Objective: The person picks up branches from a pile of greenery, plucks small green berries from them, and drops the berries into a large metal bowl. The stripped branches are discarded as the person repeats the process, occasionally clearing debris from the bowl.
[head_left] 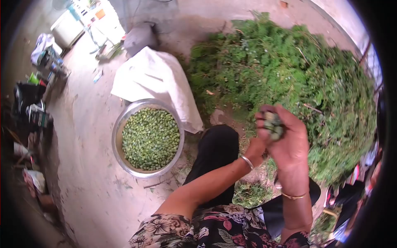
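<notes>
My right hand (pixel 289 138) is raised with its fingers curled round several small green fruits (pixel 273 126). My left hand (pixel 256 149), below a silver bracelet (pixel 247 162), is closed against the lower side of the right hand. What lies between its fingers is hidden. Both hands are over the near edge of a big heap of leafy green branches (pixel 281 70), which bears small bluish-green fruits. To the left of my knee stands a round metal basin (pixel 117 153), filled with many similar green fruits.
A white sack (pixel 144 78) lies behind the basin, with a grey bundle (pixel 140 39) beyond it. Cut sprigs (pixel 252 194) litter the floor between my legs. Assorted household items (pixel 37 111) line the left side. Another person's clothing (pixel 351 198) shows at the lower right.
</notes>
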A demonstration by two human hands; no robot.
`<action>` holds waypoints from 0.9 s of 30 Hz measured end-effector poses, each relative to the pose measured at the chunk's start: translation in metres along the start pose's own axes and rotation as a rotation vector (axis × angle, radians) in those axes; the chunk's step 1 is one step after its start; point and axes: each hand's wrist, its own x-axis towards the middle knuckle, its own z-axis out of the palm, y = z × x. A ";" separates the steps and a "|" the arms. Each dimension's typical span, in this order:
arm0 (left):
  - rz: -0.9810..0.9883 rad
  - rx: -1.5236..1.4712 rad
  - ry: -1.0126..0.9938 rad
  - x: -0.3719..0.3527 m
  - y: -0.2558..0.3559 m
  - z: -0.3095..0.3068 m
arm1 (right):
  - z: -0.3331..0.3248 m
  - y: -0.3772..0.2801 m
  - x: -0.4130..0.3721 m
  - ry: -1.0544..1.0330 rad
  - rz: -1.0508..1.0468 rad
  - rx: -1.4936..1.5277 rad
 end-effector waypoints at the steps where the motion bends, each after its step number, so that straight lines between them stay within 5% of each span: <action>1: 0.604 0.208 0.054 -0.002 0.010 0.008 | 0.029 0.013 0.005 -0.106 0.036 -0.045; 2: 0.615 0.198 0.081 -0.003 0.017 -0.003 | 0.053 0.031 0.014 -0.195 0.054 -0.043; 4: 0.213 1.116 -0.584 -0.010 0.031 -0.026 | 0.100 0.054 0.022 -0.272 0.144 -0.084; 5: 0.212 1.109 -0.565 -0.011 0.030 -0.027 | 0.114 0.066 0.028 -0.277 0.159 -0.094; 7: -0.646 -0.096 -0.171 -0.011 0.029 -0.018 | 0.126 0.081 0.038 -0.406 0.018 -0.330; 9: -0.657 -0.094 -0.118 -0.010 0.017 -0.024 | 0.115 0.073 0.043 -0.333 0.023 -0.396; 11: -0.547 -0.517 0.016 -0.010 -0.019 -0.041 | 0.094 0.052 0.040 -0.385 0.092 -0.155; 13: 0.522 0.367 -0.077 -0.009 0.031 -0.012 | 0.063 0.019 0.030 -0.363 -0.053 -0.176; 15: -0.523 -0.100 -0.073 -0.005 0.043 -0.018 | 0.020 -0.015 0.018 -0.247 -0.236 -0.145; 19: -0.658 -0.060 -0.007 -0.008 0.056 -0.004 | -0.085 -0.043 0.002 0.105 -0.446 -0.380; 21: -0.713 -0.098 0.008 -0.005 0.055 -0.001 | -0.128 -0.039 -0.005 0.218 -0.500 -0.820; 24: -0.798 -0.084 0.006 0.005 0.049 0.019 | -0.163 -0.025 -0.010 0.217 -0.461 -1.035; 27: -0.811 -0.026 -0.077 0.019 0.038 0.044 | -0.174 -0.023 -0.007 0.194 -0.477 -0.940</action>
